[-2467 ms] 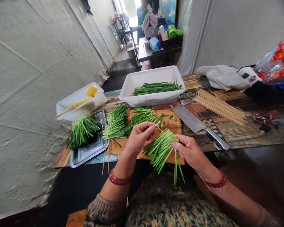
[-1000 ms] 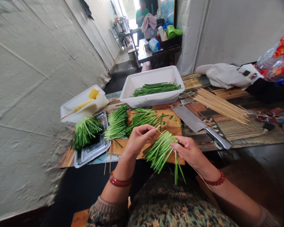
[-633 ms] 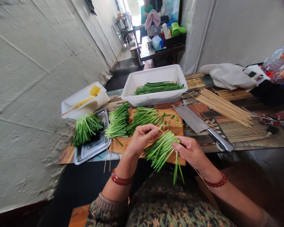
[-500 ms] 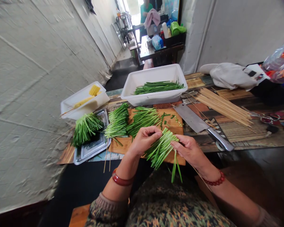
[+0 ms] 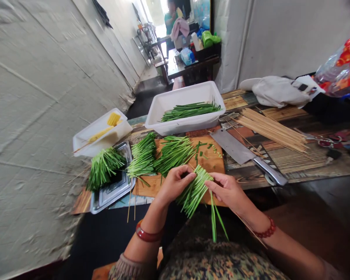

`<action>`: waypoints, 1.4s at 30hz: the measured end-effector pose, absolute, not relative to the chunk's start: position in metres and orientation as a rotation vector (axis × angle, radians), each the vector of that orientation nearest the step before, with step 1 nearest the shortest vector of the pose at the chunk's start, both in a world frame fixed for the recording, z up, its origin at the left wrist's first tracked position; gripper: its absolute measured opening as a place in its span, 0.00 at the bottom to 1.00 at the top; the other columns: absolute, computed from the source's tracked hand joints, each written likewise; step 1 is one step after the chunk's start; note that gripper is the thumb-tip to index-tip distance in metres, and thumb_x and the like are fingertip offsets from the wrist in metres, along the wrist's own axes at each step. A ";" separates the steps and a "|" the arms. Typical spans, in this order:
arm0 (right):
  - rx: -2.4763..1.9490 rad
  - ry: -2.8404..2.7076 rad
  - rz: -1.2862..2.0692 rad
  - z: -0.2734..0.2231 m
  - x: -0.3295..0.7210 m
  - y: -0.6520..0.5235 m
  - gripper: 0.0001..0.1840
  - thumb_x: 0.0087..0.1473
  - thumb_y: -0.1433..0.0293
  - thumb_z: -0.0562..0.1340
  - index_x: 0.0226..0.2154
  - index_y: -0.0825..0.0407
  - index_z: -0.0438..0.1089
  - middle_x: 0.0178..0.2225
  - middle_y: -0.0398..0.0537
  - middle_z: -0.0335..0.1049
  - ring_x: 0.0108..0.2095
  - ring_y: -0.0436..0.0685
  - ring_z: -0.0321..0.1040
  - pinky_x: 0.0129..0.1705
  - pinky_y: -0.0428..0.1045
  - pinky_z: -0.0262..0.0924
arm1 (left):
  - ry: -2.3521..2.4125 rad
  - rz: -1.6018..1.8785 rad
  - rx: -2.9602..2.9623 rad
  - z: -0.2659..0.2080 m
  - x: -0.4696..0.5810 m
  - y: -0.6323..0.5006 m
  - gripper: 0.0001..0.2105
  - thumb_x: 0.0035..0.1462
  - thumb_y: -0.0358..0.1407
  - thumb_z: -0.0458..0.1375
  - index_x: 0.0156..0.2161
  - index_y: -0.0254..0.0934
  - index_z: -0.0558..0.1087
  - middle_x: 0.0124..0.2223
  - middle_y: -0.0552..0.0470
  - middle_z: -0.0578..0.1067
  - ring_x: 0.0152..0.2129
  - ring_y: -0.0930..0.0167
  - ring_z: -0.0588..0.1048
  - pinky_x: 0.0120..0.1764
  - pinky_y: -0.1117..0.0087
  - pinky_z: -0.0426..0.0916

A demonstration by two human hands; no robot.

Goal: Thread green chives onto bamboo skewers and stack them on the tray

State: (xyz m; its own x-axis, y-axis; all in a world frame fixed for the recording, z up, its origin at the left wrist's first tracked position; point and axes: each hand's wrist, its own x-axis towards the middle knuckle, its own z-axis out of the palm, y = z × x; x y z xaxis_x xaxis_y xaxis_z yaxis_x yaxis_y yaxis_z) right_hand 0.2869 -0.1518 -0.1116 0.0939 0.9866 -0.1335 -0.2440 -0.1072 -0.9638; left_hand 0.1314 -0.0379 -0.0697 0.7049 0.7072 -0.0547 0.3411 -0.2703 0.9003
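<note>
A thin stick projects back past the right wrist; ahead of it, both forearms converge, the right hand gripping the right edge of the fan of green stalks with thumb uppermost and fingers bent, the left hand pinching its upper left edge between thumb and index finger. The fan is held over the near edge of the cutting board. Beyond are a loose pile, the cleaver and the white tub.
</note>
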 end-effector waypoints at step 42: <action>-1.315 -1.147 0.959 -0.097 0.301 -0.144 0.18 0.58 0.62 0.59 0.43 0.54 0.77 0.22 0.41 0.62 0.22 0.50 0.57 0.22 0.44 0.52 | 0.890 0.692 1.491 -0.048 0.149 -0.018 0.11 0.49 0.41 0.65 0.29 0.33 0.74 0.21 0.56 0.70 0.18 0.78 0.63 0.23 0.76 0.57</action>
State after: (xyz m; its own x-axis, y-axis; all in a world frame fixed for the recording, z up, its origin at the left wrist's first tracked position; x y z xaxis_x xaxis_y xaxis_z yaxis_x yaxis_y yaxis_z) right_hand 0.3006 -0.1436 -0.0967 0.2059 0.9755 0.0781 0.0958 0.0593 -0.9936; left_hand 0.1491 -0.0179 -0.0484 0.5290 0.8454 -0.0734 0.1378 -0.0002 0.9905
